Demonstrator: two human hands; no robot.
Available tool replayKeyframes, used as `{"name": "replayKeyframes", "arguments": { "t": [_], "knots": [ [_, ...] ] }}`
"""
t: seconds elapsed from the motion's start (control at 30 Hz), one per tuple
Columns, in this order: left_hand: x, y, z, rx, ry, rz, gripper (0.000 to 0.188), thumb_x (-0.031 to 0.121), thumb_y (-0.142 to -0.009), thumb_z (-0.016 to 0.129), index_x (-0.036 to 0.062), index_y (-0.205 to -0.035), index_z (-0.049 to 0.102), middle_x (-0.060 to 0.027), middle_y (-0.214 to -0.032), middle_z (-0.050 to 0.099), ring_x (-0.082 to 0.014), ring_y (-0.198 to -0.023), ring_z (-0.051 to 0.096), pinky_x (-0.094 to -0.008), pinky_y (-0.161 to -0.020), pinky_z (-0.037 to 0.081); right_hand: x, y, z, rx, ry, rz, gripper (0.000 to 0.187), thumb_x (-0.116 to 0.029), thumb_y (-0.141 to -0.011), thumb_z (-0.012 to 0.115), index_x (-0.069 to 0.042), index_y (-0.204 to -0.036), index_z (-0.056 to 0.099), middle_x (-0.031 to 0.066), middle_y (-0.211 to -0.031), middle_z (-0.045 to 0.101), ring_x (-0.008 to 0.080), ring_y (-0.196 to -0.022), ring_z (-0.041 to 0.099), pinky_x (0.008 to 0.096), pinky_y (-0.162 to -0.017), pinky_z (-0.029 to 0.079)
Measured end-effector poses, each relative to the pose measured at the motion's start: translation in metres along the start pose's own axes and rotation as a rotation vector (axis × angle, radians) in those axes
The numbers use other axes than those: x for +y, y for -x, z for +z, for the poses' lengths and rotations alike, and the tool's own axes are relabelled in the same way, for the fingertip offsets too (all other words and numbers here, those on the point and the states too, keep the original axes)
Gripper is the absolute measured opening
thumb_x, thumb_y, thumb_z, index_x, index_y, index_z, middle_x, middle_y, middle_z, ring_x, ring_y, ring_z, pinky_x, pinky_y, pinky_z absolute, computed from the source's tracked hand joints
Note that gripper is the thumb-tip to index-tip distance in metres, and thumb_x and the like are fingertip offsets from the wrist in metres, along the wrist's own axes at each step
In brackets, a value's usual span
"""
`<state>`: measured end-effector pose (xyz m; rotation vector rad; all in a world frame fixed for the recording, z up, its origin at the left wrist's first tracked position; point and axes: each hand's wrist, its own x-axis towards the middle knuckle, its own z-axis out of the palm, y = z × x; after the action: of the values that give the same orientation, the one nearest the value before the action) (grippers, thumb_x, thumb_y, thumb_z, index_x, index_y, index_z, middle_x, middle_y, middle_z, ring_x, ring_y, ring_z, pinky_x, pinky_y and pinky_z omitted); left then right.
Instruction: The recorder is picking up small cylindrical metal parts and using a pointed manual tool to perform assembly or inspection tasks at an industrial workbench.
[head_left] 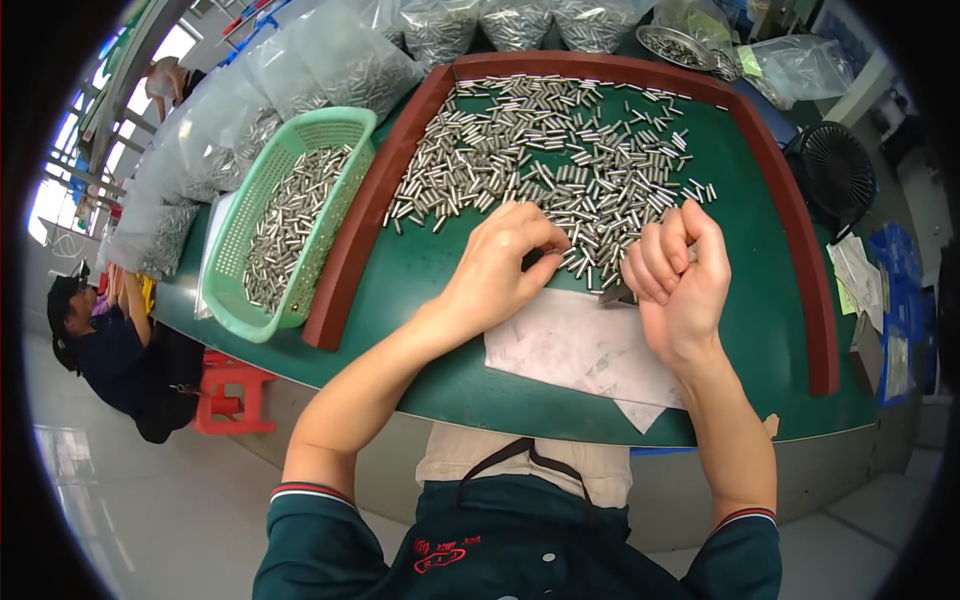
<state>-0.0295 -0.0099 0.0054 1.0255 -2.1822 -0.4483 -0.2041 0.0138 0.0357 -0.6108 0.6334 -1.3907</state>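
Garment: dark green, seen at 6 o'clock; the sleeve edges are trimmed in red and white.
Left hand: held just above centre, over the near edge of the pins; thumb and forefinger are brought close together, but whether anything is pinched cannot be told.
Right hand: raised at 3 o'clock, palm turned up, fingers curled inward; whether anything is enclosed cannot be told.
Metal pins: spread thickly from 11 to 1 o'clock, some lined up in rows, the nearest ones lying between the two hands.
Pale cloth: laid at 4 o'clock, marked with dark smudges, one corner hung over the table edge.
Table: topped in green; the pins are bordered on three sides by a red-brown frame.
Green basket: placed at 10 o'clock outside the frame, partly filled with pins.
Clear bags: lined up from 10 to 12 o'clock, filled with pins.
Black fan: stood at 2 o'clock.
Co-worker: seen between 8 and 9 o'clock, beside a red stool.
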Motion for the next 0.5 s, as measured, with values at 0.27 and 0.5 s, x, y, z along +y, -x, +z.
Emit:
{"name": "replayKeyframes", "arguments": {
  "t": [0.27,0.5],
  "knots": [
    [0.001,-0.002,0.013,0.015,-0.022,0.083,0.013,0.002,-0.063,0.065,0.0041,-0.074,0.06,-0.0048,-0.071,0.049,-0.0203,-0.068,0.048,-0.0308,-0.061,0.038,0.01,0.002,0.001,-0.01,0.042,-0.053,0.042,-0.024,-0.09,0.032,-0.011,-0.05,0.028,-0.0011,-0.04,0.026,0.0067,-0.036,0.018,0.0228,-0.034,0.016],
    [0.002,-0.002,0.018,-0.042,-0.085,0.019,0.015,0.008,-0.062,0.068,0.0053,-0.074,0.058,-0.0031,-0.072,0.05,-0.0202,-0.072,0.047,-0.0306,-0.063,0.032,0.012,0.001,-0.001,0.026,0.011,-0.06,0.042,-0.024,-0.089,0.033,-0.01,-0.05,0.029,-0.0012,-0.041,0.028,0.0064,-0.036,0.019,0.0226,-0.035,0.017]
  ]
}}
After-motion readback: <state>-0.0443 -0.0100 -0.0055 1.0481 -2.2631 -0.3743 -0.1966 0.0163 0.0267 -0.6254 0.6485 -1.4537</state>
